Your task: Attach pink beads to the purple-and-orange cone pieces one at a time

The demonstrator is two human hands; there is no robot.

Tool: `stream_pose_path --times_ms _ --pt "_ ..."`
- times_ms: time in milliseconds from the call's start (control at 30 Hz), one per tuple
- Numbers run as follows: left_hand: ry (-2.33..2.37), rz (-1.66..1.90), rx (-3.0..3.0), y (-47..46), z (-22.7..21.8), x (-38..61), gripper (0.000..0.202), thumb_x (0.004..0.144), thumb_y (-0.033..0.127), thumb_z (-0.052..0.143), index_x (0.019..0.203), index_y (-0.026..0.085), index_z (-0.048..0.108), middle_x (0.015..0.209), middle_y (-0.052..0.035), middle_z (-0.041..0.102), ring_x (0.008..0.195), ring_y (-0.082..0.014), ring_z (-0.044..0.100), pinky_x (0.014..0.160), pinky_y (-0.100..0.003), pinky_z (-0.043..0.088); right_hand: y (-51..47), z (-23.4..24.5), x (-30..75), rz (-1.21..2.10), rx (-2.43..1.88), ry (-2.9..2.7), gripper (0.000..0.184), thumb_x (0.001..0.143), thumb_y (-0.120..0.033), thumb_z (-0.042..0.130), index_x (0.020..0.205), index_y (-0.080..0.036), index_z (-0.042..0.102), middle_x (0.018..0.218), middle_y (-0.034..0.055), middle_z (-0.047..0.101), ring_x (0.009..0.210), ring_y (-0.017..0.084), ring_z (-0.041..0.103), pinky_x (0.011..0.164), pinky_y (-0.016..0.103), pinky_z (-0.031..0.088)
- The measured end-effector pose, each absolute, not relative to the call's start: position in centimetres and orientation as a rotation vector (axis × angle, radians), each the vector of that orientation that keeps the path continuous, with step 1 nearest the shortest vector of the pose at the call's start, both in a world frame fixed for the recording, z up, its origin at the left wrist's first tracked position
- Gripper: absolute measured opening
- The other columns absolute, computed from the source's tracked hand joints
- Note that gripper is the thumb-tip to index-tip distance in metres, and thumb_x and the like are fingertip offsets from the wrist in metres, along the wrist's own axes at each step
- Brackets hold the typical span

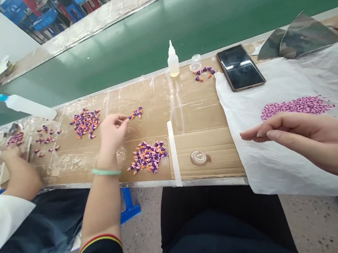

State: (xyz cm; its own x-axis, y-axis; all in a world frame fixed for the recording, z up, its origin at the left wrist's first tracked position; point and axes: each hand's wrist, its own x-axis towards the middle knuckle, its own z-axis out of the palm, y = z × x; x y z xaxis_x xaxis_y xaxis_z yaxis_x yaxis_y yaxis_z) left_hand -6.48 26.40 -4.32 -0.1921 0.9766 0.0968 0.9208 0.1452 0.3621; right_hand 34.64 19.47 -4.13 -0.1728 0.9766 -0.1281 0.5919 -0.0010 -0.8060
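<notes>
My left hand (113,131) is closed in a pinch over the cardboard-covered bench. Its fingertips are on a small purple-and-orange piece (130,117) at the edge of a little cluster (137,113) of the same pieces. Nearer me lies a larger pile of these pieces (148,157). My right hand (295,131) hovers above the white cloth (265,167), fingers stretched out and thumb alongside, with nothing visible in it. Just beyond it spreads a heap of tiny pink pieces (296,106). Between the hands, a small round clear disc (199,158) sits on a cardboard patch (222,148).
A dropper bottle (173,63), a clear round cap (196,62) and a phone (241,67) stand or lie along the back edge. Another pile of purple-and-orange pieces (86,122) is at left. A co-worker's arm (21,172) and a tilted white bottle (29,106) are farther left.
</notes>
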Motion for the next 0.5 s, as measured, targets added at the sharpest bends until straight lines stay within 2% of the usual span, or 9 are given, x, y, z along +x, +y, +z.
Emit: stream_pose_path --times_ms 167,333,433,500 --pt "2.248 0.306 1.939 30.7 -5.5 -7.2 0.025 0.076 0.013 0.061 0.097 0.011 0.074 0.097 -0.0117 0.078 0.086 -0.0242 0.068 0.085 -0.034 0.052 19.3 -4.5 35.6 1.068 -1.612 -1.791 0.036 0.087 -0.061 0.057 0.086 -0.030 0.075 0.103 0.0077 0.079 0.099 0.034 0.074 0.076 0.049 0.062" --pt "2.218 0.141 2.008 30.7 -4.9 -6.5 0.033 0.075 0.009 0.056 0.105 0.012 0.072 0.101 -0.0124 0.076 0.096 -0.0271 0.067 0.092 -0.037 0.050 18.9 -4.2 36.6 1.005 -1.687 -1.704 0.035 0.086 -0.060 0.059 0.089 -0.030 0.075 0.103 0.0084 0.079 0.099 0.034 0.073 0.085 0.056 0.059" --pt "2.176 0.125 2.043 30.0 -3.7 -5.8 0.022 0.077 0.012 0.052 0.089 0.013 0.070 0.094 -0.0083 0.073 0.102 -0.0272 0.064 0.096 -0.037 0.048 18.3 -3.4 37.2 0.948 -1.679 -1.583 0.029 0.088 -0.050 0.060 0.089 -0.024 0.074 0.103 0.0106 0.078 0.101 0.031 0.072 0.090 0.052 0.057" --pt "2.123 0.156 2.062 29.7 -3.1 -5.8 0.014 0.078 0.018 0.054 0.080 0.016 0.067 0.083 -0.0028 0.068 0.099 -0.0261 0.063 0.095 -0.037 0.048 17.9 -3.0 37.8 0.922 -1.619 -1.490 0.023 0.090 -0.042 0.060 0.088 -0.021 0.070 0.101 0.0111 0.077 0.099 0.027 0.072 0.093 0.048 0.056"
